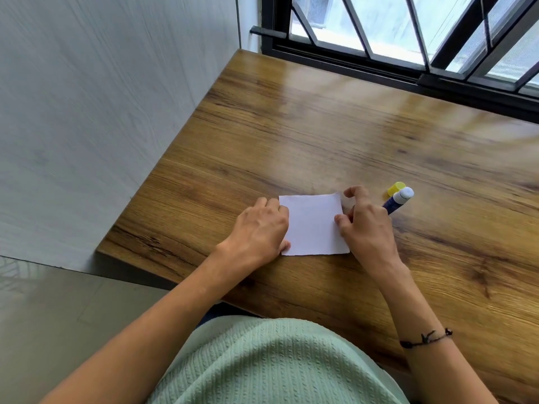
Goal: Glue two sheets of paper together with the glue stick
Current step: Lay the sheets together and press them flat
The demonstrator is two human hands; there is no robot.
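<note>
A small white square of paper (pixel 313 224) lies flat on the wooden table (pixel 320 126). I cannot tell whether a second sheet lies under it. My left hand (pixel 256 228) rests on the paper's left edge, fingers curled down on it. My right hand (pixel 367 223) touches the right edge with its fingertips, the index finger raised. Behind my right hand lies the glue stick (pixel 399 201), blue-bodied with its white tip exposed. Its yellow cap (pixel 396 188) sits on the table just beyond it.
The table's left edge runs diagonally beside a grey wall (pixel 87 112). A window with a black metal grille (pixel 408 39) lines the far side. My green top (pixel 262 363) fills the bottom of the view.
</note>
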